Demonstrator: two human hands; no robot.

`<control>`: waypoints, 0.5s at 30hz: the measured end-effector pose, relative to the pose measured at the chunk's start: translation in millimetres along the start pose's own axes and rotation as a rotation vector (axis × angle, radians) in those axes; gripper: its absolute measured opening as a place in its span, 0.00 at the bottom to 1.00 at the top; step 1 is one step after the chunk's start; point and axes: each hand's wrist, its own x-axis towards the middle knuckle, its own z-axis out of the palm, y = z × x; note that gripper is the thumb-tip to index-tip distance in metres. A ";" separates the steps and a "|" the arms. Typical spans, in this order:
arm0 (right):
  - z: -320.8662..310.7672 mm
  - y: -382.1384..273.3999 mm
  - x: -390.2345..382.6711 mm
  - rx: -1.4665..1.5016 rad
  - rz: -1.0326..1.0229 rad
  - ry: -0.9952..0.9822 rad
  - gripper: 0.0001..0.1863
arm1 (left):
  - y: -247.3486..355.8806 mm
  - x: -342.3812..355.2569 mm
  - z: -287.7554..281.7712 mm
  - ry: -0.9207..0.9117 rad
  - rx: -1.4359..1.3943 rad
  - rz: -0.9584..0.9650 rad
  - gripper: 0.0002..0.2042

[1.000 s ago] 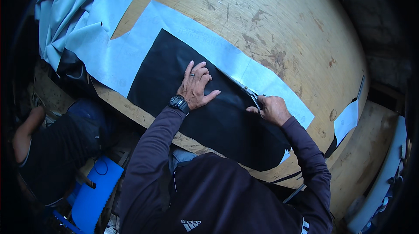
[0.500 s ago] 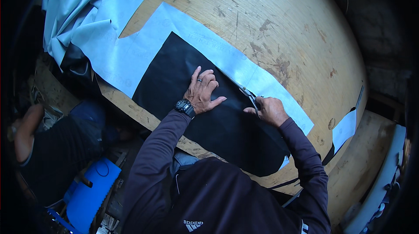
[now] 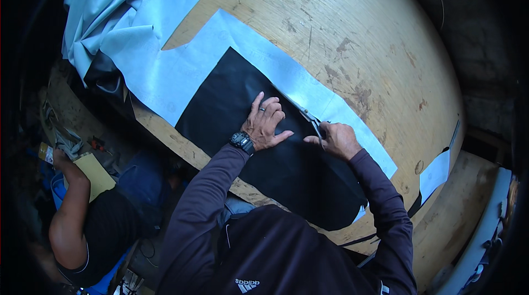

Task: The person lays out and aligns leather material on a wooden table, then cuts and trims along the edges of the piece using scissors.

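A large black piece of sheet material (image 3: 220, 96) lies over a pale blue sheet (image 3: 193, 63) on the wooden table. My left hand (image 3: 266, 123) rests on the black piece with its fingers spread, a ring and a wristwatch (image 3: 241, 141) on it. In my right hand (image 3: 339, 139) is a pair of scissors (image 3: 312, 119), gripped by the handles. Their blades point to the upper left, along the far edge of the black piece where it meets the blue sheet. The handle loops are partly hidden by my fingers.
Bunched blue sheet (image 3: 110, 8) is heaped at the table's far left. A blue offcut (image 3: 435, 174) hangs over the right edge of the worn wooden table (image 3: 380, 47). At lower left a co-worker (image 3: 99, 229) bends low, a brush-like thing (image 3: 46, 153) in one hand.
The whole table view has shifted slightly rightward and down. My left hand stays flat on the black piece, the scissors at the same edge. The co-worker's arm has moved into fuller view.
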 end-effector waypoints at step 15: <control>-11.3 -16.1 23.3 -0.003 0.048 -0.103 0.43 | 2.7 -2.0 0.7 0.009 0.009 -0.001 0.25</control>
